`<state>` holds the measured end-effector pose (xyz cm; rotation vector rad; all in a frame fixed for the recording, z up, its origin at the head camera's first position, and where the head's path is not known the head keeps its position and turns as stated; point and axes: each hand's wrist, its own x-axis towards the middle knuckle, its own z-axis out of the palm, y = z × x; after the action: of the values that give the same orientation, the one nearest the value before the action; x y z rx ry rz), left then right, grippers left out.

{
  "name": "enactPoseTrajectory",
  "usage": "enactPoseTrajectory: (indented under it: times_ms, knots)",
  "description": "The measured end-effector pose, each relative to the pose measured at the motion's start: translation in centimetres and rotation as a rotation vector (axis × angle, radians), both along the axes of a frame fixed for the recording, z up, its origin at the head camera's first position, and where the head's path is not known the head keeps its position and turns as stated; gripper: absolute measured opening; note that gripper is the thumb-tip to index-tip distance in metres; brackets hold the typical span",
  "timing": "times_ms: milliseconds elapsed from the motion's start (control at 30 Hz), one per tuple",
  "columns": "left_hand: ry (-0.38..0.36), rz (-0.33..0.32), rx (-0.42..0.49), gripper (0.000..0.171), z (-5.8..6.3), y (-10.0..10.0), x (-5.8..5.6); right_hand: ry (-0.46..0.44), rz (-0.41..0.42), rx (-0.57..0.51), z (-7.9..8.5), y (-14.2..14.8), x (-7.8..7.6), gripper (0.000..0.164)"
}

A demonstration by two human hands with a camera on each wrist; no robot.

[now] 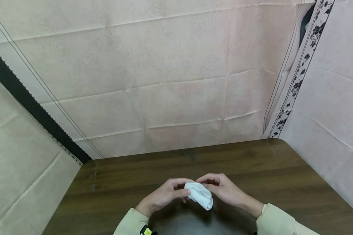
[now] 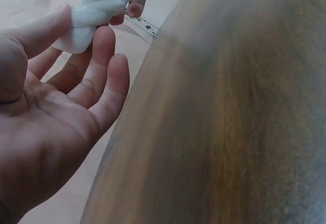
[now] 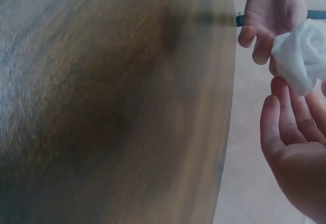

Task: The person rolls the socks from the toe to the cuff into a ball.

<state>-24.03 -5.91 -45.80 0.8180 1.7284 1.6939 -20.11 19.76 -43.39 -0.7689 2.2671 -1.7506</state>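
Observation:
A white sock point(image 1: 198, 195), rolled into a small bundle, is held above the table in front of me. My left hand point(image 1: 166, 194) pinches its left end, thumb on the near side and fingers behind. In the left wrist view a ribbed fold of the sock point(image 2: 99, 12) shows by the thumb tip, while the lower fingers curve loosely beneath. From the other side my right hand point(image 1: 223, 190) grips the bundle's upper right edge between thumb and fingers. The right wrist view has the gathered, creased end of the sock point(image 3: 300, 56) over the right fingertips, with the thumb mostly hidden.
The dark brown wooden table point(image 1: 120, 176) spreads under both hands. Pale creased cloth point(image 1: 176, 81) hangs behind it, with more cloth at both sides. A black band point(image 1: 35, 104) runs down the left, a floral border point(image 1: 300, 75) down the right.

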Motion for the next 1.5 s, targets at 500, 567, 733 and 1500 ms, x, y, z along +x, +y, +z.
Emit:
enactPoseTrajectory:
  times_ms: [500,567,733,1500]
  knots:
    - [0.016,0.023,0.017,0.035,0.0,0.2,0.0,-0.143,0.048,-0.074,-0.6,-0.3,-0.3,0.021]
    - [0.008,0.018,0.030,0.036,0.0,0.2,0.1,-0.173,0.049,-0.082,-0.7,-0.3,-0.3,0.019]
    - [-0.025,-0.003,0.071,0.037,-0.3,0.3,0.0,-0.222,0.076,-0.126,-0.6,-0.7,-0.1,0.013]
    - [-0.096,0.162,0.108,0.033,-0.6,0.5,-0.4,-0.194,0.115,-0.322,-1.0,-0.5,0.2,0.021]
